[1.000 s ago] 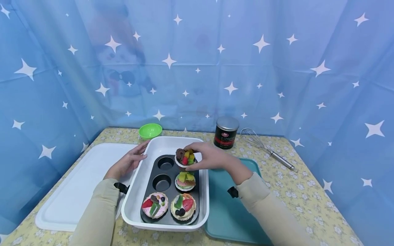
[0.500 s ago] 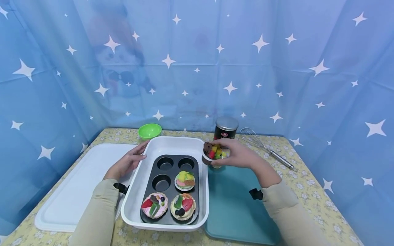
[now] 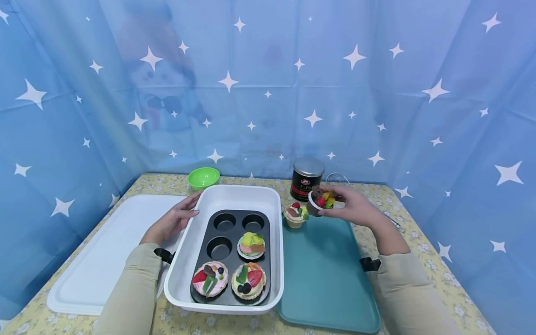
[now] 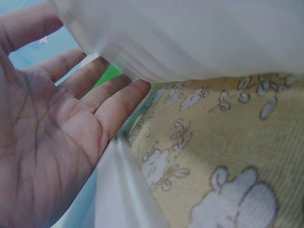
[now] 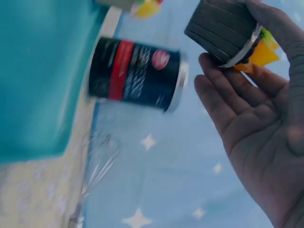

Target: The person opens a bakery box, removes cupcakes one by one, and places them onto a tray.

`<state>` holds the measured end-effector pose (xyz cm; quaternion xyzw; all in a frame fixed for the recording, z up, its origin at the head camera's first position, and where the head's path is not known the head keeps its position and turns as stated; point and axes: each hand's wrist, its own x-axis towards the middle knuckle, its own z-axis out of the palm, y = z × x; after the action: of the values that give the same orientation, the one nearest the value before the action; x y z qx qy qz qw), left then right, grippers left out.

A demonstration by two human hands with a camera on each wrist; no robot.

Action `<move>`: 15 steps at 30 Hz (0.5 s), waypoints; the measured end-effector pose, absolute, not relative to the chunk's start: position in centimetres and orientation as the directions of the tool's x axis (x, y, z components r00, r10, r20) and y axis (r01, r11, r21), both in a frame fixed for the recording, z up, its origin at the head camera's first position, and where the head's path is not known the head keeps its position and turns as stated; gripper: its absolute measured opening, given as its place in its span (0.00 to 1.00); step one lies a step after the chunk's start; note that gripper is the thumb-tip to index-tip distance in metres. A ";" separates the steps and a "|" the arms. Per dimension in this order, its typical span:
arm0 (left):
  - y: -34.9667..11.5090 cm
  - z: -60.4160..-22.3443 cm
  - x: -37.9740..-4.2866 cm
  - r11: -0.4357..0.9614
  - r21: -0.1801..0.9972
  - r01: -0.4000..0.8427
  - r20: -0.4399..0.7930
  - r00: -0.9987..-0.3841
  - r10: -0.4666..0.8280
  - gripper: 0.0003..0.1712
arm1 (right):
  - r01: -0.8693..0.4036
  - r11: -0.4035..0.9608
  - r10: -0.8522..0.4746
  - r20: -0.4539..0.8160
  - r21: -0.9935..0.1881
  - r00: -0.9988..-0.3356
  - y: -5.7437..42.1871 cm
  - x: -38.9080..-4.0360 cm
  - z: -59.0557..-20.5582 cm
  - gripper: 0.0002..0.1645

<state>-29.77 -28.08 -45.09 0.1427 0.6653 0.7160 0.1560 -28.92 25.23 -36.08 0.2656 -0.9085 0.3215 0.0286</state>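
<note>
I see a brown, fruit-topped cupcake [image 3: 320,202] tipped a bit, held up by the blue-green tray's [image 3: 331,274] far edge. A white pan [image 3: 181,272] sits on the table [image 3: 164,184].

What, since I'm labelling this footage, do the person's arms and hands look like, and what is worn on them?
The left sleeve and right sleeve are long, plain beige and creased. A small black fitting shows at the left sleeve's end, a matching one at the right's. The left hand and right hand are bare; no gloves or rings show.
</note>
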 end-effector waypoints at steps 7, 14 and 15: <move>-28.2 -45.1 -29.9 -0.078 0.996 -0.034 0.001 -0.911 0.412 0.43 | -0.413 0.696 -0.406 0.153 -0.587 -0.901 27.4 -30.1 -37.9 0.43; -28.1 -45.2 -29.9 -0.071 0.997 -0.031 0.003 -0.902 0.431 0.43 | -0.371 0.719 -0.409 0.075 -0.588 -0.910 28.0 -30.8 -39.5 0.41; -28.0 -45.2 -29.9 -0.071 0.997 -0.038 -0.004 -0.904 0.427 0.43 | -0.366 0.722 -0.407 0.067 -0.588 -0.911 28.1 -30.8 -39.7 0.40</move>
<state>-29.90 -28.03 -45.23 0.1472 0.6621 0.7167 0.1621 -30.82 28.07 -39.71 0.2084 -0.9272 0.3094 -0.0333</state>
